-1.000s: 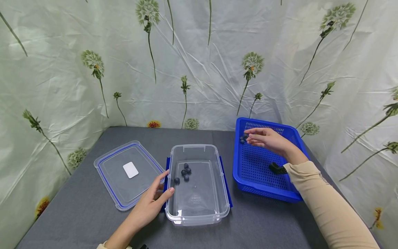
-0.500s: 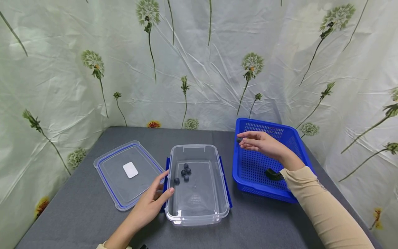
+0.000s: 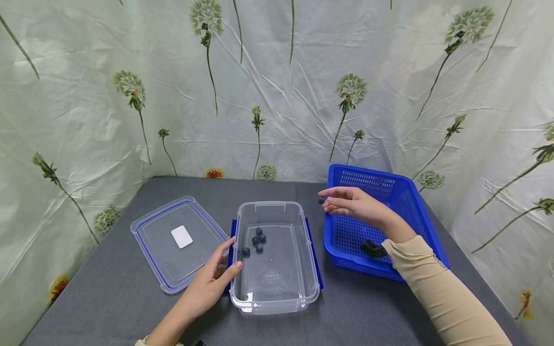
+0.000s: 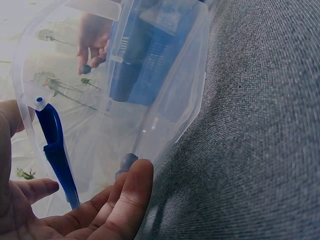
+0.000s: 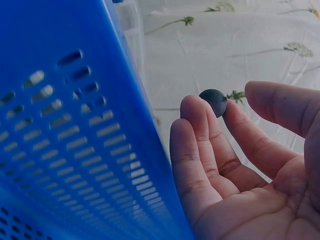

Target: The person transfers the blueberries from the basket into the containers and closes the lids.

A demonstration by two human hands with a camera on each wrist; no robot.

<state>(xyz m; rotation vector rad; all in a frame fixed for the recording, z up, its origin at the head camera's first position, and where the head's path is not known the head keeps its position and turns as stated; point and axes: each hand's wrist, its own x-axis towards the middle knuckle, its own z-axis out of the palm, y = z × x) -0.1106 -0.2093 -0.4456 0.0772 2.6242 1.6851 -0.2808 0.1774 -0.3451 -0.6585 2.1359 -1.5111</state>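
Table (image 3: 130,288): grey fabric-covered surface, backed by a pale curtain (image 3: 277,86) printed with dandelion heads.

Blue basket (image 3: 402,192): perforated plastic, at the right side of the table, tilted in the head view with its right rim higher. A black object (image 3: 373,249) lies on its floor, close against the right sleeve (image 3: 437,288); what it is cannot be told.

Clear container (image 3: 275,288): rectangular, lidless, blue latches on both long sides, centre of the table, just left of the basket. Five dark berries (image 3: 258,239) sit on its floor in the far-left part.

Lid (image 3: 164,259): clear with a blue seal and a white label, flat on the table just left of the container.

Right hand (image 3: 352,204): held above the basket's near-left corner, palm turned inward, forearm stretched across the basket. Fingers are gently bent and pinch one berry.

Left hand (image 3: 212,278): rests on the table at the container's left wall, near its front corner. Thumb and fingers are relaxed and nearly straight, tips touching the wall and the blue latch; nothing is gripped.

Held berry (image 5: 213,101): small, round, dark blue. In the right wrist view it sits at the fingertips, pressed between middle finger and thumb, clear of the palm. It hangs in the air over the gap between basket and container.
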